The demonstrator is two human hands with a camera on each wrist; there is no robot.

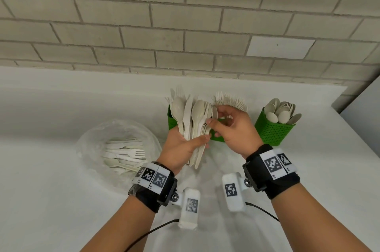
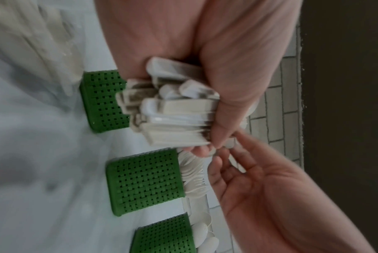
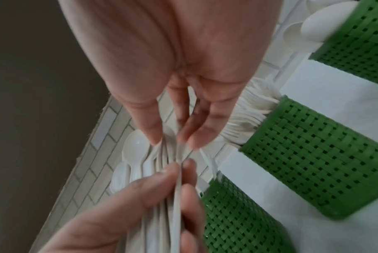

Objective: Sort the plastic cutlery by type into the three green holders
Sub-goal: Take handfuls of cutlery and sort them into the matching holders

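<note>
My left hand [image 1: 181, 147] is gripping a bundle of cutlery [image 1: 195, 124] in front of the middle holder [image 2: 144, 183], while my right hand [image 1: 232, 128] is pinching a spoon at the bundle's edge.

left hand [image 1: 181, 147] gripping cutlery bundle [image 1: 196, 124], right hand [image 1: 234, 128] touching

The cutlery [image 1: 197, 120] is seen to be made of matt, cream-white plastic with smooth faces. The three holders [image 1: 274, 131] are moulded in green plastic with a woven, perforated pattern and a slight sheen. A thin, clear, crinkled plastic bag [image 1: 98, 138] is seen at the left. The table [image 1: 61, 200] is covered in smooth matt white. The far wall [image 1: 185, 25] is built of rough, matt grey brick.
</note>
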